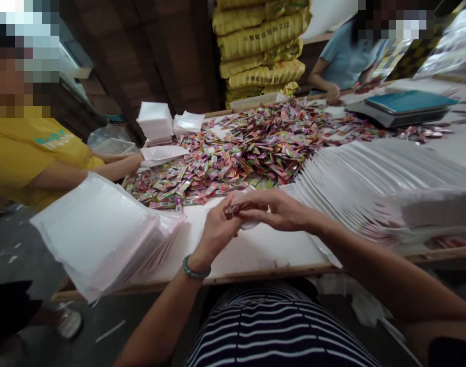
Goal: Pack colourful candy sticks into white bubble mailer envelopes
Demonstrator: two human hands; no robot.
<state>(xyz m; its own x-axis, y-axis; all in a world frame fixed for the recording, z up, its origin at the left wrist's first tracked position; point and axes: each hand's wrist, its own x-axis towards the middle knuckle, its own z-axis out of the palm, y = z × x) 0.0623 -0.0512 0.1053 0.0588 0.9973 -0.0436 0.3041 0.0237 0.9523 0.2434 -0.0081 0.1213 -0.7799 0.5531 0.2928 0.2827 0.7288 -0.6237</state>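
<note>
My left hand (218, 227), with a beaded bracelet (196, 270) at its wrist, meets my right hand (275, 209) over the front of the white table. Fingers of both hands are closed on a small crumpled, whitish see-through piece (251, 225) that looks like plastic film; most of it is hidden by the fingers. Just beyond the hands lies a wide heap of small colourful packets (251, 145). To the left is a stack of flat white bags (99, 229). A long fanned row of similar white bags (370, 173) lies to the right.
A person in a yellow shirt (37, 158) handles a white bag (164, 154) at the left. Another person in a blue shirt (341, 56) works across the table. A scale (404, 104) stands back right; yellow sacks (263, 41) are piled behind. A wooden edge (233, 278) borders the table.
</note>
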